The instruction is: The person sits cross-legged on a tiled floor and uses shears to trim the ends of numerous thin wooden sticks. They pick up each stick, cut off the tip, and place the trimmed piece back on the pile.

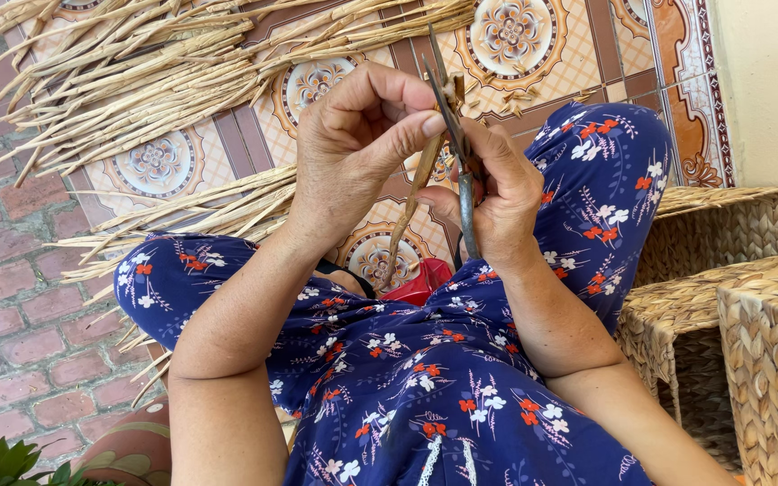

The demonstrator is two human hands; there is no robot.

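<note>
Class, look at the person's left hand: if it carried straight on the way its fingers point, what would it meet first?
The left hand points toward the right hand, so it would likely meet the scissors held there first; depth is uncertain.

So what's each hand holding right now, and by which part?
The left hand pinches a dried stalk near its upper end. The right hand grips scissors at the handle end, blades pointing up.

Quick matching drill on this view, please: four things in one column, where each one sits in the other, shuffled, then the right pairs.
1. dry stem
2. scissors
3. woven baskets
4. loose stalks

A. spread on the patterned tiles
B. right hand
C. stacked at the right, by the wall
D. pinched in the left hand

Pairs: 1-D, 2-B, 3-C, 4-A
</note>
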